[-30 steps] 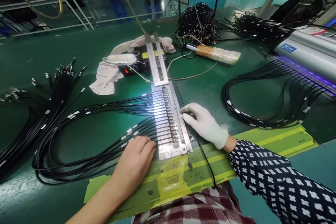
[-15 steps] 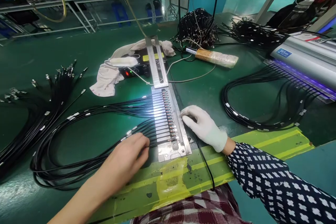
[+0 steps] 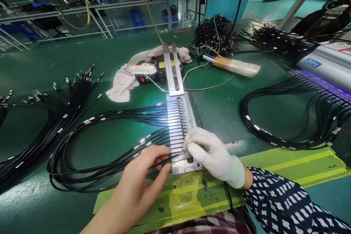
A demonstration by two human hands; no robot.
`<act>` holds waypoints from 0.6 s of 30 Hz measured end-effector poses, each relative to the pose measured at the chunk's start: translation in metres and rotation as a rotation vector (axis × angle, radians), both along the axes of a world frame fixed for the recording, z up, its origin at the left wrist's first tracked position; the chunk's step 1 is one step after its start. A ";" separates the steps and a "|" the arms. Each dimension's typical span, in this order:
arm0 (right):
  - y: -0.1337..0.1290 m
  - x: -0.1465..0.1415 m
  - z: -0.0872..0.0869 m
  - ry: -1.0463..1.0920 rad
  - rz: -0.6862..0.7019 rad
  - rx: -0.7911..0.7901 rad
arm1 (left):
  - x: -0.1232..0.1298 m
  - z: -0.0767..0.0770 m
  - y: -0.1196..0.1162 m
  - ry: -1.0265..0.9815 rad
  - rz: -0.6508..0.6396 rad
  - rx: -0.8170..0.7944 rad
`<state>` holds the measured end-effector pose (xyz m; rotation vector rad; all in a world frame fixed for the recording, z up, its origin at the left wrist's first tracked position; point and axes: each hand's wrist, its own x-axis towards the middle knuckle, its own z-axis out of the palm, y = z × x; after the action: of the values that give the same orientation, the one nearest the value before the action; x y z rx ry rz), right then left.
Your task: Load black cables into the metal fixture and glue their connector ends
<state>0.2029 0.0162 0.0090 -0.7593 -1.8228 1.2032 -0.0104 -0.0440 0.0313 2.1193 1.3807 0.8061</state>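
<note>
A metal fixture (image 3: 189,109) holds a row of black cables (image 3: 115,117) with small metal tips along its slots. Bare, my left hand (image 3: 148,179) is at the fixture's lower left edge, thumb and fingers around a black cable. My right hand (image 3: 211,153), in a white glove, pinches a cable's metal end over the lowest slots. A slotted metal plate (image 3: 171,73) lies at the fixture's far end, over a black control box (image 3: 156,75) with red and green lights.
Cable bundles (image 3: 68,106) lie at the left. A looped bundle (image 3: 246,124) runs to a silver UV lamp unit (image 3: 326,64) at the right. Behind are a cloth (image 3: 120,84), a wrapped bar (image 3: 238,66) and a cable heap (image 3: 214,36). Yellow-green tape (image 3: 287,161) covers the front edge.
My right hand has moved from beside the fixture onto its lower slots and now pinches a cable end. My left hand has opened its thumb wider around the cable. The view has shifted slightly.
</note>
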 end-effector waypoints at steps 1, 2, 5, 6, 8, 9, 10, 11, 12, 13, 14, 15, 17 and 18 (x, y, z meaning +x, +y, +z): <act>-0.001 -0.001 0.000 -0.004 0.004 -0.003 | 0.003 0.000 -0.001 -0.025 -0.009 0.003; -0.001 -0.002 -0.001 -0.005 0.003 -0.011 | 0.006 -0.001 -0.001 -0.049 -0.018 0.008; -0.003 -0.004 -0.004 0.011 -0.023 -0.073 | 0.012 -0.002 0.002 -0.100 -0.051 0.008; -0.004 -0.004 -0.005 0.014 -0.031 -0.101 | 0.013 -0.003 0.003 -0.109 -0.059 -0.001; -0.005 -0.005 -0.007 0.019 -0.031 -0.143 | 0.014 -0.005 0.005 -0.127 -0.069 -0.021; -0.006 -0.005 -0.007 0.021 -0.026 -0.157 | 0.014 -0.005 0.006 -0.138 -0.066 -0.029; -0.006 -0.006 -0.008 0.026 -0.021 -0.170 | 0.014 -0.006 0.006 -0.148 -0.057 -0.041; -0.006 -0.006 -0.008 0.031 -0.019 -0.179 | 0.014 -0.006 0.006 -0.158 -0.043 -0.053; -0.006 -0.006 -0.008 0.036 -0.017 -0.186 | 0.014 -0.006 0.006 -0.169 -0.026 -0.069; -0.007 -0.006 -0.008 0.040 -0.018 -0.193 | 0.014 -0.006 0.005 -0.179 -0.012 -0.085; -0.007 -0.006 -0.008 0.040 -0.016 -0.197 | 0.014 -0.006 0.004 -0.193 0.000 -0.100; -0.007 -0.006 -0.008 0.038 -0.017 -0.200 | 0.014 -0.006 0.004 -0.210 0.010 -0.115; -0.007 -0.007 -0.008 0.032 -0.014 -0.200 | 0.015 -0.007 0.002 -0.251 0.025 -0.138; -0.006 -0.007 -0.007 0.031 -0.013 -0.198 | 0.015 -0.007 0.002 -0.268 0.030 -0.151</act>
<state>0.1960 0.0097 0.0016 -0.8570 -1.6876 1.3937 0.0045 -0.0419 0.0246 1.8061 1.2897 0.9287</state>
